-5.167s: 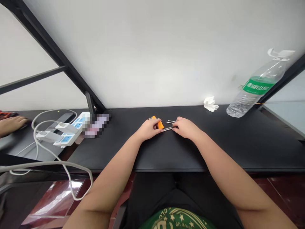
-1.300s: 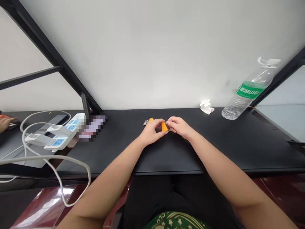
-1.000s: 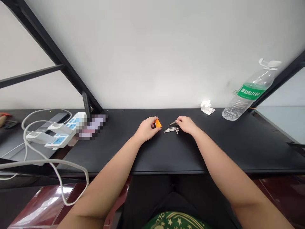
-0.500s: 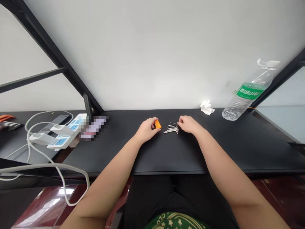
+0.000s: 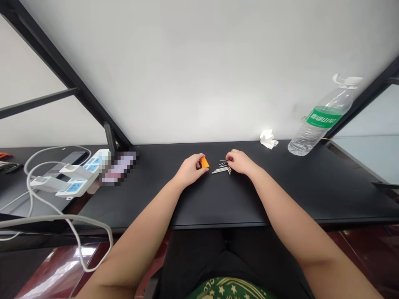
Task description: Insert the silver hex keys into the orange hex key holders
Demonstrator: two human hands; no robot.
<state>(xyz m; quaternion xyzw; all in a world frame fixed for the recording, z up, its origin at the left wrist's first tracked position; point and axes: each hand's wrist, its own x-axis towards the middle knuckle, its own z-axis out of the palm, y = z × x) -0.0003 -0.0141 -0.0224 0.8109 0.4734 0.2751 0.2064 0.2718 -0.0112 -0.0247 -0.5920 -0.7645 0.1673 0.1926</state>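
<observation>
Orange wedge-shaped block (image 5: 205, 162): one, mid-table, its long axis slanting away from the person; narrower far end leaning left, broader near end to the right.
Left hand (image 5: 188, 169): thumb and fingers clamped on the block from its left side.
Silver L-shaped metal keys (image 5: 222, 170): several, side by side on the black flat table (image 5: 280, 195), just right of the block and apart from it; long arms run left to right, free ends pointing left, short arms bent toward the person.
Thin metal rods (image 5: 223, 161): beyond the keys, lying roughly left to right, right ends at the fingertips.
Right hand (image 5: 239, 161): fingertips together at the rods; gripping or merely touching, cannot tell.
Crumpled white tissue (image 5: 268, 139): right, near the wall.
Clear plastic bottle, green label (image 5: 324, 118): right of the tissue.
</observation>
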